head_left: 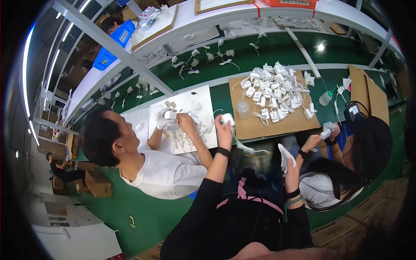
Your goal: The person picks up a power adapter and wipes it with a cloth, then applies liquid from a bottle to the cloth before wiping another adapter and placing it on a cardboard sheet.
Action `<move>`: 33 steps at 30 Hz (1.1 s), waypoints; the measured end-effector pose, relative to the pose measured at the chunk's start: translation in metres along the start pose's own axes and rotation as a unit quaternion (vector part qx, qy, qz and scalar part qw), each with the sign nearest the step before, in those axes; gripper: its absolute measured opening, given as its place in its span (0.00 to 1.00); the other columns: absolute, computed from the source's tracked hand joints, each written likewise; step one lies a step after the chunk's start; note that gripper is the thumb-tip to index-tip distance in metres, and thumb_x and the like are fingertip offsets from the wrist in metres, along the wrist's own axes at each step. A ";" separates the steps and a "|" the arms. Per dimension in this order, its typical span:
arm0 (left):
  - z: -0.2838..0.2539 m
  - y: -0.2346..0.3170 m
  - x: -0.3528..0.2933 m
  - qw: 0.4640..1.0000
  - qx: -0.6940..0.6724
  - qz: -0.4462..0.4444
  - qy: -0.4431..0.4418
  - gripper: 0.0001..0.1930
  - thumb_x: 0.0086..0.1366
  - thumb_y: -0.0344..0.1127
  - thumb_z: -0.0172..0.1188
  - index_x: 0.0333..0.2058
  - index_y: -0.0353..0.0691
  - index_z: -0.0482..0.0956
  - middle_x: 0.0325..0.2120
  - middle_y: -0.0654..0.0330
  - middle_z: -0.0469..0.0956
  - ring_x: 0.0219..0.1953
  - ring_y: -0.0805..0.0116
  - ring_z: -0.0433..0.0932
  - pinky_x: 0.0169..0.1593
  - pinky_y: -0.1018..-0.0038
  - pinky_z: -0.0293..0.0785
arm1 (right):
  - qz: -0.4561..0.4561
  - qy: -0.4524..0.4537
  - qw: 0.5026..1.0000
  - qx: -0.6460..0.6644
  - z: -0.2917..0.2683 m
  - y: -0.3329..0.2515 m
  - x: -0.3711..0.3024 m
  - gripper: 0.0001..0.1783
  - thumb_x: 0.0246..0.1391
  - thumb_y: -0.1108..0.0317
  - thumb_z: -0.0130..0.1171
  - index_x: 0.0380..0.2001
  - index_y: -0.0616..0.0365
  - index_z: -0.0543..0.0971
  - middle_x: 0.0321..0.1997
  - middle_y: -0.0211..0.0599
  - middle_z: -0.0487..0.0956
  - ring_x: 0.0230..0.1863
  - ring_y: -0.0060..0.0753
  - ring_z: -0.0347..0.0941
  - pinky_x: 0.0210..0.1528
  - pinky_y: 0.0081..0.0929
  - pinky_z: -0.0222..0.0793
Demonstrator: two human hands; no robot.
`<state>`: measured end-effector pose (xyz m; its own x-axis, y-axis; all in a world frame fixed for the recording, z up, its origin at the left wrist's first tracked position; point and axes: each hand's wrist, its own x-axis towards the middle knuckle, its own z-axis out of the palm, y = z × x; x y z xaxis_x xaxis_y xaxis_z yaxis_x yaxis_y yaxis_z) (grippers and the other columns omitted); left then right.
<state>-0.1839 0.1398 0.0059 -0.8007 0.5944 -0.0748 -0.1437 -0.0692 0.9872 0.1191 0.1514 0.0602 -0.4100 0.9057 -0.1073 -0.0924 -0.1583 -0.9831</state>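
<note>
Raised in front of me, my left hand (224,135) is closed around a white power adapter (227,118). A white cable (249,149) hangs down beside that hand, seemingly from the adapter. Lower and to the right, my right hand (293,175) grips a folded white cloth (286,157) between fingers and thumb. Beyond my hands lies a brown cardboard sheet (299,123) on the bench, with a heap of white adapters and cables (273,91) on it. A clear bottle (243,110) stands at the sheet's left side.
Close on my left, a person in a white shirt (169,173) handles adapters over a white board (208,97). On my right, another person (329,186) holds a white adapter (326,132). A green-capped bottle (325,99) stands right of the heap. A conveyor (242,54) carrying adapters runs behind.
</note>
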 end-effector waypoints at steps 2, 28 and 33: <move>-0.023 -0.027 0.042 0.992 0.076 0.019 0.098 0.26 0.61 0.27 0.51 0.57 0.45 0.56 0.43 0.49 0.72 0.38 0.61 0.77 0.34 0.70 0.74 | 0.085 0.004 0.996 -0.032 -0.001 -0.001 -0.011 0.25 0.63 0.57 0.40 0.54 0.66 0.68 0.54 0.37 0.71 0.55 0.27 0.65 0.58 0.22 0.55; 0.081 -0.010 0.003 0.946 0.207 0.117 -0.221 0.09 0.64 0.33 0.52 0.39 0.35 0.68 0.30 0.61 0.72 0.31 0.73 0.72 0.37 0.80 0.69 | 0.095 0.022 0.992 -0.075 0.029 -0.058 -0.026 0.22 0.62 0.59 0.42 0.48 0.67 0.72 0.49 0.41 0.75 0.50 0.29 0.69 0.52 0.22 0.61; 0.167 -0.051 0.103 0.800 0.500 0.138 -0.301 0.12 0.61 0.31 0.49 0.43 0.36 0.70 0.41 0.47 0.74 0.44 0.51 0.73 0.44 0.62 0.69 | 0.082 0.019 0.994 -0.075 0.038 -0.057 -0.027 0.23 0.61 0.58 0.42 0.48 0.67 0.72 0.49 0.41 0.75 0.50 0.30 0.69 0.52 0.23 0.61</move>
<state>-0.1625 0.3384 -0.0290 -0.2533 0.9661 -0.0503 0.7683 0.2325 0.5963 0.1007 0.1206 0.1246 -0.3735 0.8874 -0.2701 0.1094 -0.2470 -0.9628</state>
